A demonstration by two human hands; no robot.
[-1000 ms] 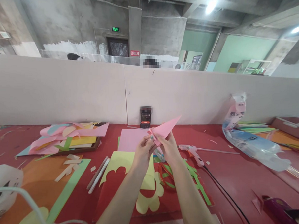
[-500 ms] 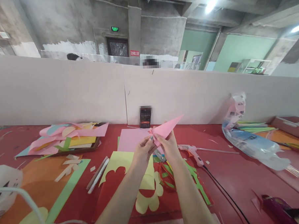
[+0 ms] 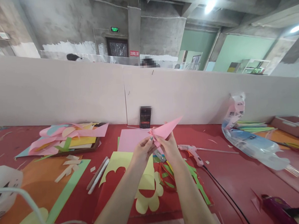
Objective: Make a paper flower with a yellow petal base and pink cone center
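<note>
A folded, pointed piece of pink paper (image 3: pixel 168 128) is held up over the table, its tip aimed up and to the right. My right hand (image 3: pixel 167 142) grips its lower edge, thumb in front and fingers behind. My left hand (image 3: pixel 144 146) pinches the crumpled left end of the same paper, close to the right thumb. Beneath my hands lie a lilac sheet (image 3: pixel 131 139) and a pale yellow sheet (image 3: pixel 119 159) with a scalloped cutout. A yellow flower-shaped piece (image 3: pixel 147 204) rests between my forearms.
A pink glue gun (image 3: pixel 194 153) with a black cord lies to the right, near a clear plastic bag (image 3: pixel 255 147). A phone (image 3: pixel 145 117) leans on the white partition (image 3: pixel 64 92). At left are a tray of paper scraps (image 3: pixel 91 148) and two pens (image 3: pixel 99 175).
The pink paper's tip has dipped very slightly and shifted a little left. Both hands keep their hold in nearly the same place.
</note>
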